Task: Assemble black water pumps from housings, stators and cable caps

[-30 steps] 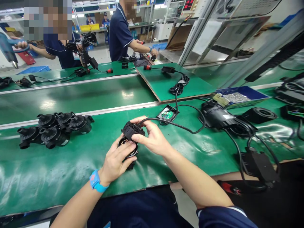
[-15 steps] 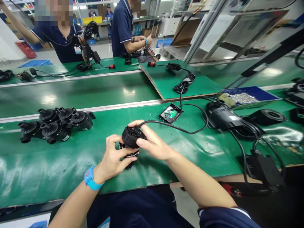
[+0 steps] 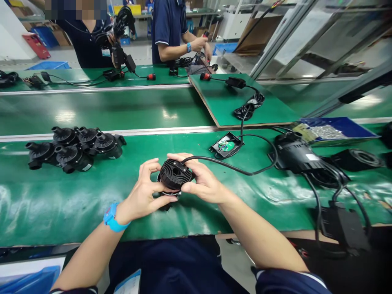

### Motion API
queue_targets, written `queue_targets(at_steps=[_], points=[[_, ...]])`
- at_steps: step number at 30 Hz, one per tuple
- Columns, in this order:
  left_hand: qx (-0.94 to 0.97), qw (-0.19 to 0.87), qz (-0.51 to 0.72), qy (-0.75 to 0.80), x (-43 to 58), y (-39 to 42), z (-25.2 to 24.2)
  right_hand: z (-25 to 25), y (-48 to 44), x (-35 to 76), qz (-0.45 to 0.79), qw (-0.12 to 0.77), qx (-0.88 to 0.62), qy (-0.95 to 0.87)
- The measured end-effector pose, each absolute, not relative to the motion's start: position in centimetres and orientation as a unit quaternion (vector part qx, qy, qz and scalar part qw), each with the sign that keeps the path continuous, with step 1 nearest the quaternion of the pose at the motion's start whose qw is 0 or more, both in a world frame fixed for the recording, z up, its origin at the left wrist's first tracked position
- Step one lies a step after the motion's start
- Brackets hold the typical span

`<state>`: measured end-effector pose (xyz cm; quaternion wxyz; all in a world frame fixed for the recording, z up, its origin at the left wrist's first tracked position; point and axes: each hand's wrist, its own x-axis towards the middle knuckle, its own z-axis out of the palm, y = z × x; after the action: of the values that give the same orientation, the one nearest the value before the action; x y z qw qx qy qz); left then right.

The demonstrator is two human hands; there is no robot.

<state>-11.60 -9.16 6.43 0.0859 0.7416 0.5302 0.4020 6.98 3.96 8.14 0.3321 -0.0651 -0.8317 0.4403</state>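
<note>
My right hand point(image 3: 203, 181) is closed round a black ribbed round motor cover point(image 3: 176, 173), thumb at its near edge and fingers behind it. A black cable point(image 3: 228, 166) runs out of the cover to the right. Beneath it lies a round black pump part point(image 3: 170, 193) with a shiny rim, mostly hidden by the cover. My left hand point(image 3: 142, 192) curves round this lower part from the left, thumb and fingers against its side. The two parts sit one over the other; I cannot tell whether they are fully joined.
Several black pump housings point(image 3: 72, 149) stand at left. An open black box point(image 3: 226, 145) with a green circuit board lies ahead. At right are a larger black pump point(image 3: 294, 153) and a blue tray point(image 3: 339, 130) of small metal parts. Two co-workers stand across the bench.
The ribbed cover has tipped to show more of its top face and sits closer over the lower part. Both hands stay on the parts. My view has shifted slightly.
</note>
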Motion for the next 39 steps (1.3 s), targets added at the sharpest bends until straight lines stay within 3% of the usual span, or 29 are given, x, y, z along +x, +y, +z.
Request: queue_targets(at_steps=[7,13,18,21,23,25,27,30,33,39], points=[[0.754,0.237,0.353,0.501,-13.1,-8.7,7.8,8.9,3.9,8.3,0.437,0.257,-0.04,-0.861],[0.778,0.256,0.339,0.463,-13.4,-7.8,8.7,7.9,2.9,7.3,0.463,0.326,-0.096,-0.818],[0.78,0.28,0.335,0.448,-13.9,-7.3,8.8,7.4,3.6,7.2,0.489,0.293,-0.107,-0.814],[0.735,0.355,0.38,0.434,-15.6,-7.7,9.1,7.4,4.1,7.9,0.506,0.284,-0.12,-0.806],[0.664,0.334,0.479,0.467,-16.4,-8.2,9.8,7.4,4.1,8.2,0.502,0.286,-0.141,-0.804],[0.609,0.212,0.549,0.532,-16.0,-8.5,11.2,7.6,3.7,8.1,0.481,0.289,-0.148,-0.814],[0.636,0.092,0.504,0.577,-14.4,-8.7,12.6,7.8,3.1,7.7,0.447,0.296,-0.138,-0.833],[0.749,0.031,0.318,0.58,-11.2,-8.6,13.7,8.1,2.2,7.0,0.405,0.311,-0.125,-0.851],[0.793,0.042,0.202,0.574,-9.6,-8.5,13.3,7.8,1.9,7.0,0.413,0.309,-0.103,-0.851],[0.823,0.125,0.15,0.534,-11.4,-7.8,13.8,7.0,2.3,8.2,0.478,0.262,-0.121,-0.83]])
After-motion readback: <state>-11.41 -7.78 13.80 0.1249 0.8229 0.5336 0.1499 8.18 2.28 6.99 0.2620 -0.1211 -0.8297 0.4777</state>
